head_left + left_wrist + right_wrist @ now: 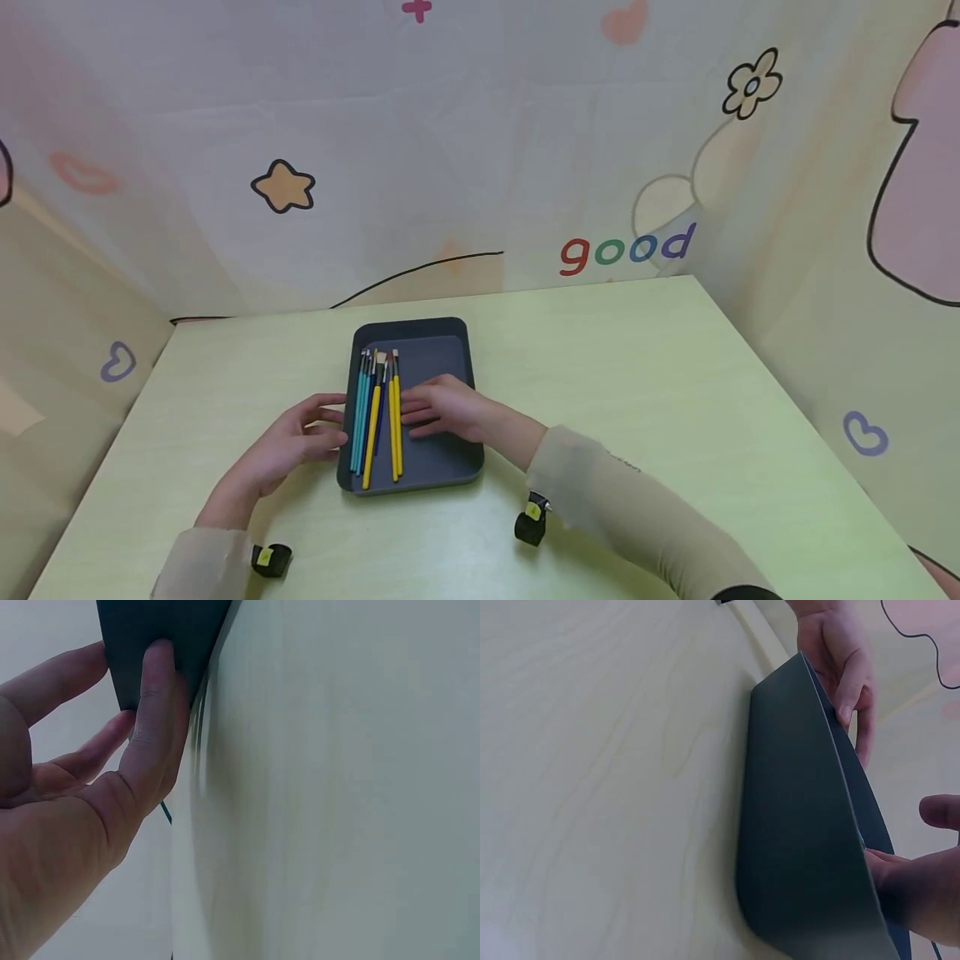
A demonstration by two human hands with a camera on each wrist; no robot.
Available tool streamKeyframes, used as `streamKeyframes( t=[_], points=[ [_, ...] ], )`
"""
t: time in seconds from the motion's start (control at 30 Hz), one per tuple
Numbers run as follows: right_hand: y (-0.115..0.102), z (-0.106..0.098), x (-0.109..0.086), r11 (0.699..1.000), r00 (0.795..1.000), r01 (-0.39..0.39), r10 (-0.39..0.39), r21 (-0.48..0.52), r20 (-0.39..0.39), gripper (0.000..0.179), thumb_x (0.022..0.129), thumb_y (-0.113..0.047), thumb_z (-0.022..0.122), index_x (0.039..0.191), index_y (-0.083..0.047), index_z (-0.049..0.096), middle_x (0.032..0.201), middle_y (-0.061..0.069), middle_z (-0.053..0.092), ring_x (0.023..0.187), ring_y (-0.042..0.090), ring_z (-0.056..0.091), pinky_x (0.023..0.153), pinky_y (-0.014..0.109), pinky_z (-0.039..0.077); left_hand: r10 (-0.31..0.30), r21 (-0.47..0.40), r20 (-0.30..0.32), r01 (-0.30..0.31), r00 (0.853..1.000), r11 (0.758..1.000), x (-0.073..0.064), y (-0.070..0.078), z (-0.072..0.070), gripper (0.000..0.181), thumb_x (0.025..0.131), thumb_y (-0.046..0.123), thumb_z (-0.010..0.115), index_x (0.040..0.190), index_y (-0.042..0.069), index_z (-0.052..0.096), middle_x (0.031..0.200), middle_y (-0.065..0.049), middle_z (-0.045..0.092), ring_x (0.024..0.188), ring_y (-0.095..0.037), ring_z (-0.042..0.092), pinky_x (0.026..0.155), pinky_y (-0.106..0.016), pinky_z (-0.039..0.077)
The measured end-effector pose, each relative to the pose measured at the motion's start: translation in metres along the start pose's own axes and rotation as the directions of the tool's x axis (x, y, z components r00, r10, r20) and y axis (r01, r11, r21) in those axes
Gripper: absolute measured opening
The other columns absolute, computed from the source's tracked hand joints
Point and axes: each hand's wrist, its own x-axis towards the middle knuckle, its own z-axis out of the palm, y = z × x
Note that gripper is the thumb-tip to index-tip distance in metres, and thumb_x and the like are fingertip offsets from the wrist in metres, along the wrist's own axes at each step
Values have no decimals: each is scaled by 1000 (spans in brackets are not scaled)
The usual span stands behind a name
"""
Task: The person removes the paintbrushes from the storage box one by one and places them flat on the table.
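1. Cartoon-print backdrop (487, 142) behind and at both sides, with colored word "good" (628, 248) and outlined star (283, 186); pale wood-grain tabletop (675, 383) below.
2. Dark gray rectangular tray (450, 454) on tabletop, left of its middle, long sides running away from the person.
3. Paintbrushes (372, 425) inside tray, along its left half: teal handles leftmost, yellow and dark blue between, yellow pair rightmost. Bristles at far end, handle ends toward the person; roughly parallel, some crossing or overlapping. Exact count unclear.
4. Left hand (300, 437): fingers loosely bent, tips against tray's left side; left wrist view shows contact with dark outer wall. No brush in it; no firm grasp on tray visible.
5. Right hand (450, 408): reaching over right rim into tray, fingers extended, tips at or just beside rightmost yellow handle. Not clenched, nothing visibly grasped; exact contact can't be told.
6. Step in hand, my read: gathering or lining up brushes by right fingertips while left hand steadies tray.
7. Next move probably calls for light sideways pressure along handles, or a thumb-and-finger pinch if lifting one; left contact should keep tray from sliding.
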Motion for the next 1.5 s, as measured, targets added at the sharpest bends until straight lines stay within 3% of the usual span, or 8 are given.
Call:
streamKeyframes(
  t=[0.23, 0.53, 1.0, 1.2, 1.5],
  points=[
    [4, 10, 4, 999, 1000, 5, -4, 50, -19, 38, 106, -13, 54, 135, 12, 55, 126, 23, 66, 119, 35, 63, 98, 45, 55, 7, -2, 8, -7, 1000, 1000, 0, 0, -2, 67, 99, 4, 66, 156, 2, 33, 140, -28, 46, 115, -34, 62, 92, -44, 58],
    [8, 21, 10, 999, 1000, 23, -22, 43, -7, 38, 105, -13, 58, 134, 11, 57, 121, 19, 68, 119, 34, 64, 100, 44, 54, -3, -4, 30, 3, 1000, 1000, 1, 3, -2, 66, 99, 4, 66, 156, 2, 33, 141, -29, 45, 114, -34, 62, 92, -45, 58],
    [19, 38, 25, 992, 989, 116, -120, -50, -86, 37, 101, -3, 62, 132, 15, 55, 105, 15, 67, 96, 24, 68, 87, 40, 60, 9, -15, 38, -9, 999, 1000, 2, 0, -4, 68, 98, 5, 68, 156, 2, 33, 140, -29, 46, 115, -34, 62, 91, -46, 59],
    [21, 40, 29, 990, 988, 132, -136, -55, -70, 40, 100, -3, 63, 135, 14, 53, 106, 15, 66, 95, 24, 67, 86, 38, 60, 25, -12, 45, -25, 999, 1000, 3, -2, -6, 67, 98, 5, 68, 156, 2, 34, 139, -29, 46, 114, -35, 62, 90, -45, 59],
    [22, 46, 29, 969, 984, 170, -177, -178, -25, 46, 99, -5, 65, 139, 13, 51, 102, 10, 66, 90, 20, 68, 84, 35, 61, 29, -17, 44, -28, 999, 999, 3, -2, -5, 68, 97, 5, 69, 155, 2, 35, 139, -29, 46, 115, -35, 62, 90, -43, 59]
  ],
)
